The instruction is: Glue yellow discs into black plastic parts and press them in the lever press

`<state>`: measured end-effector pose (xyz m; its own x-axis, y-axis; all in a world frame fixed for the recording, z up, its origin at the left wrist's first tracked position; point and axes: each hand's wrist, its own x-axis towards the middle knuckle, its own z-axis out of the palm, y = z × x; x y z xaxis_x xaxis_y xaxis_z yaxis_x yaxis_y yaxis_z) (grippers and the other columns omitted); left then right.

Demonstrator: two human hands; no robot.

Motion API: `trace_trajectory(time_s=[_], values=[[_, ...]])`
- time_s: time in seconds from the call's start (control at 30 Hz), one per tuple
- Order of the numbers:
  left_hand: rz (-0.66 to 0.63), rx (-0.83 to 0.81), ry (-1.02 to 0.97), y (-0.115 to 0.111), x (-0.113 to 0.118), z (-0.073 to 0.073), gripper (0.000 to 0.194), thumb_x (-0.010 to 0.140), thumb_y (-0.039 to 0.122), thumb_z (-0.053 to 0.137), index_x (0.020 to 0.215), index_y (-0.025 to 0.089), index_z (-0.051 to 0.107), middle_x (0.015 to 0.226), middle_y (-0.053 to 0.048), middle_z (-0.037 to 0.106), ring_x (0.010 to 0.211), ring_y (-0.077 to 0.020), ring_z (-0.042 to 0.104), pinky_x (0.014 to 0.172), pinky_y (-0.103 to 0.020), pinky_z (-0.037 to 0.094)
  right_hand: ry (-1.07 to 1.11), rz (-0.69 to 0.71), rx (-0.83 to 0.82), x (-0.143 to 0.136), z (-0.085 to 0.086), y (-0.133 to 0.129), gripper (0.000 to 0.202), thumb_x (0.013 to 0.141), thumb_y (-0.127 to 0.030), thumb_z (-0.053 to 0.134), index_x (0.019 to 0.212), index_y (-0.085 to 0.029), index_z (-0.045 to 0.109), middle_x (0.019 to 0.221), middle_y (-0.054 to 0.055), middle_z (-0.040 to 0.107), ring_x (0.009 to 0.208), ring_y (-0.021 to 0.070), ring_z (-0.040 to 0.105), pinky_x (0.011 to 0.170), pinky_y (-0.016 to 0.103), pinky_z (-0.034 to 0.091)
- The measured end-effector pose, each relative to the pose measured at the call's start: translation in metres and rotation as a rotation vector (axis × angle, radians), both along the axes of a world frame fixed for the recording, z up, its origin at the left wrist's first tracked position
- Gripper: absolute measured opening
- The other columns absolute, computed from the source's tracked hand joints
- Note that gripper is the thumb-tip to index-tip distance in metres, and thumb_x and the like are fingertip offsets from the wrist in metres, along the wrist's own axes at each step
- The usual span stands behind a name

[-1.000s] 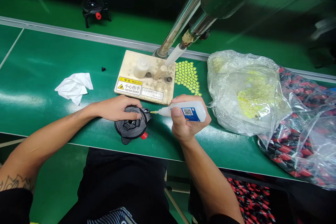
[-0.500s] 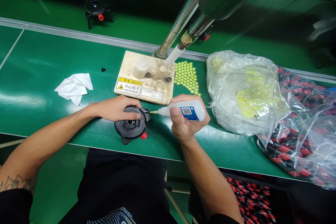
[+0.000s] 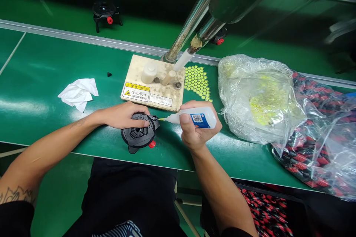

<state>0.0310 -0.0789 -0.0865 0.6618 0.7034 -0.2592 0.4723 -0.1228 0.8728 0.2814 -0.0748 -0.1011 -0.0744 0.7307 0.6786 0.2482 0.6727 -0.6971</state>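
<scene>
My left hand (image 3: 126,115) is closed around the upper side of a round black tripod-like base (image 3: 138,134), its thumb across the top. A red knob (image 3: 152,144) sticks out at the lower right of the base, which lies close to the table's front edge. In my right hand (image 3: 191,133) is a white squeeze bottle (image 3: 204,117) with a blue label, tilted nearly level. Its thin yellowish tip points left at a small round spot on the base's right corner; whether the tip touches cannot be made out.
Behind my hands stands a press with a cream base plate (image 3: 139,81) and metal post. Small yellow-green round pieces (image 3: 197,81) lie beside it. Clear plastic bags (image 3: 258,100) fill the right side. Left are a white tissue (image 3: 79,93) and a tiny black piece (image 3: 109,74).
Both hands, the base and the bottle keep almost the same places. Only a slight shift of the whole view shows.
</scene>
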Motion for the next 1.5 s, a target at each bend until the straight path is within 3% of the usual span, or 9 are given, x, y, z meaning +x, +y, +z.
trace_trajectory(time_s=[0.37, 0.53, 0.73, 0.97, 1.13, 1.3, 1.5], values=[[-0.002, 0.011, -0.006, 0.000, 0.000, 0.001, 0.037, 0.101, 0.048, 0.063, 0.118, 0.017, 0.072, 0.108, -0.007, 0.079, 0.091, -0.0211, 0.071, 0.077, -0.030, 0.051, 0.052, 0.061, 0.016, -0.002, 0.002, 0.000, 0.016, 0.098, -0.038, 0.073, 0.100, -0.023, 0.071, 0.064, -0.004, 0.062, 0.046, 0.0101, 0.051, 0.044, 0.024, 0.039], [-0.003, 0.002, 0.002, 0.000, 0.001, 0.002, 0.038, 0.100, 0.048, 0.062, 0.117, 0.015, 0.072, 0.106, -0.008, 0.078, 0.088, -0.0206, 0.070, 0.075, -0.030, 0.051, 0.059, -0.007, -0.003, 0.002, -0.002, 0.000, 0.024, 0.098, -0.046, 0.071, 0.099, -0.023, 0.072, 0.076, 0.001, 0.069, 0.052, 0.0126, 0.058, 0.047, 0.028, 0.045], [0.036, -0.020, 0.087, -0.005, 0.006, 0.018, 0.039, 0.101, 0.048, 0.059, 0.117, 0.016, 0.073, 0.100, -0.007, 0.079, 0.083, -0.0198, 0.070, 0.068, -0.029, 0.048, 0.076, -0.019, -0.050, 0.005, -0.005, -0.001, 0.026, 0.099, -0.050, 0.069, 0.099, -0.024, 0.071, 0.077, 0.002, 0.066, 0.054, 0.0151, 0.059, 0.047, 0.031, 0.044], [0.037, 0.059, 0.208, -0.013, 0.012, 0.035, 0.034, 0.101, 0.044, 0.056, 0.112, 0.017, 0.075, 0.083, -0.004, 0.076, 0.069, -0.0182, 0.066, 0.062, -0.029, 0.042, 0.031, -0.008, 0.148, -0.001, -0.003, 0.001, 0.018, 0.100, -0.042, 0.067, 0.103, -0.024, 0.069, 0.075, 0.000, 0.065, 0.055, 0.0145, 0.058, 0.051, 0.032, 0.049], [0.037, 0.097, 0.277, -0.017, 0.015, 0.037, 0.038, 0.102, 0.047, 0.054, 0.114, 0.018, 0.075, 0.081, -0.005, 0.076, 0.068, -0.0197, 0.067, 0.061, -0.030, 0.040, -0.001, -0.014, 0.249, -0.002, -0.001, 0.001, 0.016, 0.099, -0.038, 0.068, 0.106, -0.024, 0.068, 0.085, 0.003, 0.070, 0.059, 0.0155, 0.062, 0.053, 0.033, 0.052], [0.039, 0.106, 0.306, -0.018, 0.016, 0.038, 0.041, 0.102, 0.049, 0.053, 0.117, 0.018, 0.075, 0.085, -0.007, 0.078, 0.073, -0.0220, 0.070, 0.062, -0.031, 0.041, -0.013, 0.024, 0.343, -0.003, 0.000, 0.002, 0.016, 0.097, -0.032, 0.069, 0.111, -0.022, 0.070, 0.084, 0.004, 0.071, 0.063, 0.0184, 0.065, 0.054, 0.035, 0.057], [0.033, 0.107, 0.303, -0.019, 0.016, 0.040, 0.040, 0.102, 0.049, 0.053, 0.117, 0.019, 0.075, 0.087, -0.007, 0.078, 0.074, -0.0228, 0.070, 0.063, -0.031, 0.044, -0.045, 0.055, 0.404, -0.005, 0.002, 0.002, 0.023, 0.096, -0.026, 0.070, 0.118, -0.024, 0.067, 0.081, 0.002, 0.070, 0.060, 0.0164, 0.061, 0.049, 0.031, 0.054]])
